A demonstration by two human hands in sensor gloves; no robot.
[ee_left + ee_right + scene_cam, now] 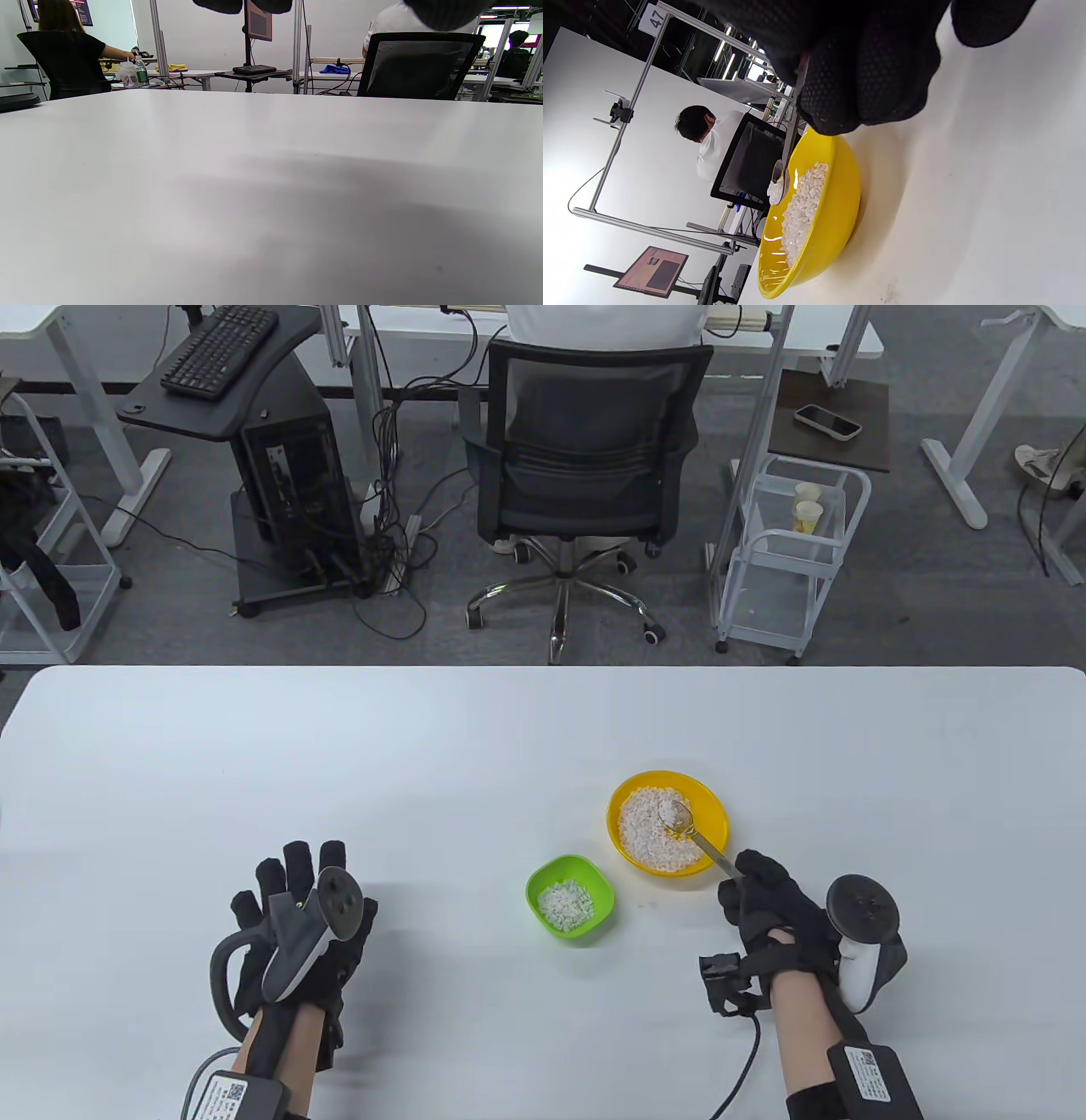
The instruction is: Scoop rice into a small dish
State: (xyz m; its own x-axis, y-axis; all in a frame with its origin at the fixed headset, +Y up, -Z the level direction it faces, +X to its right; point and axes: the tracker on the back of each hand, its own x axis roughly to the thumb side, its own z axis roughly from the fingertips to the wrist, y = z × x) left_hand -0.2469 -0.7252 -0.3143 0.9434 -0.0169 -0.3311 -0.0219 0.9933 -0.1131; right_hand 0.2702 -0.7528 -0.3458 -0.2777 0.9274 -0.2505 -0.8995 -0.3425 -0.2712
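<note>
A yellow bowl [713, 802] holds white rice [649, 836] at the table's right centre. A small green dish [543, 882] with a little rice stands to its left front. My right hand [768, 903] grips the handle of a metal spoon [691, 833]; the spoon's bowl carries rice just above the rice in the yellow bowl. In the right wrist view the spoon [780, 180] hangs over the yellow bowl [835, 212] with rice in it. My left hand [293, 912] rests flat on the table at the left, fingers spread, holding nothing.
The white table [424, 746] stretches wide to the left and behind the bowls. An office chair [585, 475], a computer cart [271, 475] and a white trolley [789, 551] stand beyond the far edge. The left wrist view shows only bare table [271, 190].
</note>
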